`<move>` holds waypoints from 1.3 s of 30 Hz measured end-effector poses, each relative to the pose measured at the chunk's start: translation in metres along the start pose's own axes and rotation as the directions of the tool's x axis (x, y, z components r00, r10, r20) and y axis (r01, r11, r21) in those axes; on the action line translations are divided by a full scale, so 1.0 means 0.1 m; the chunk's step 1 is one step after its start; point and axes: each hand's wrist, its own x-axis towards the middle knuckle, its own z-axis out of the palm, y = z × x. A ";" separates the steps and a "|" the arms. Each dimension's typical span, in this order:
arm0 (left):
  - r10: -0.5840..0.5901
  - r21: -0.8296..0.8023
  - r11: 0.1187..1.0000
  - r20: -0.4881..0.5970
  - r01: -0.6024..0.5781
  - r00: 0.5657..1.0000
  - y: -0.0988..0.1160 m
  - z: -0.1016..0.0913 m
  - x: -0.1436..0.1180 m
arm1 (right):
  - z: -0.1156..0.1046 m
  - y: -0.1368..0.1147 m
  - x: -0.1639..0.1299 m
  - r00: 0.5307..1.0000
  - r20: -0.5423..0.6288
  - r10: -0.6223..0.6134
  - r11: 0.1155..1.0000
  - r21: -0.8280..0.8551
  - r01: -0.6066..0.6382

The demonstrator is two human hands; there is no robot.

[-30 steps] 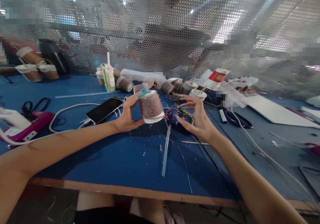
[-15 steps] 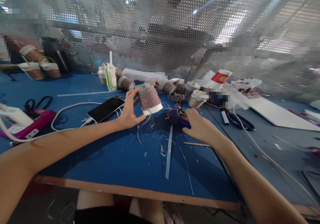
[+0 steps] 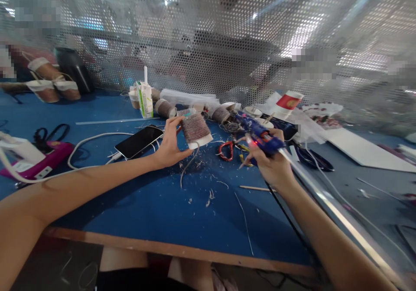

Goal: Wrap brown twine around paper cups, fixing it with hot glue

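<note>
With the left hand [image 3: 169,145] fingers clamped around the wrapped cup [image 3: 196,130] at frame centre and the right hand [image 3: 271,163] gripping the glue gun [image 3: 258,132], its hot nozzle could scorch nearby fingers.

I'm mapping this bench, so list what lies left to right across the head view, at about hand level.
Pink tool → phone → left hand → twine-wrapped cup → red-handled scissors → blue glue gun in the right hand → dark scissors → white board.
</note>
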 end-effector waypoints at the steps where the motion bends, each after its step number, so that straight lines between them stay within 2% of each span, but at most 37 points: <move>1: -0.006 0.016 1.000 0.000 0.006 1.000 0.00 0.00 0.00 | 0.03 -0.04 -0.02 0.997 0.006 0.077 0.990 0.115 -0.077; 3: -0.018 0.041 0.999 0.001 0.018 1.000 0.01 0.00 0.00 | 0.07 -0.13 -0.04 0.987 0.028 0.160 0.957 0.241 -0.162; 8: -0.021 0.083 0.996 0.001 0.021 1.000 0.02 0.00 0.00 | 0.09 -0.22 -0.10 0.960 0.206 0.189 0.901 0.352 -0.253; 13: -0.011 0.104 0.994 -0.018 0.013 1.000 0.03 0.02 0.00 | 0.10 -0.14 -0.22 0.964 0.185 0.190 0.952 0.207 -0.227; 17: -0.007 0.118 0.993 -0.009 0.008 1.000 0.05 0.01 0.01 | 0.13 -0.15 -0.25 0.947 0.270 0.174 0.975 0.087 -0.204; 22: 0.000 0.122 0.993 0.021 -0.002 1.000 0.07 0.01 0.01 | 0.15 -0.23 -0.22 0.931 0.317 0.181 0.972 0.085 -0.218; 28: 0.016 0.113 0.993 0.038 -0.021 0.999 0.07 0.01 0.00 | 0.15 -0.21 -0.22 0.922 0.349 0.165 0.974 0.090 -0.209; 36: 0.010 0.121 0.992 0.043 -0.015 0.999 0.07 0.01 0.00 | 0.15 -0.27 -0.21 0.911 0.369 0.183 0.971 0.075 -0.225; 39: 0.006 0.112 0.994 0.036 -0.010 0.999 0.07 0.00 0.00 | 0.15 -0.30 -0.21 0.921 0.349 0.174 0.976 0.066 -0.209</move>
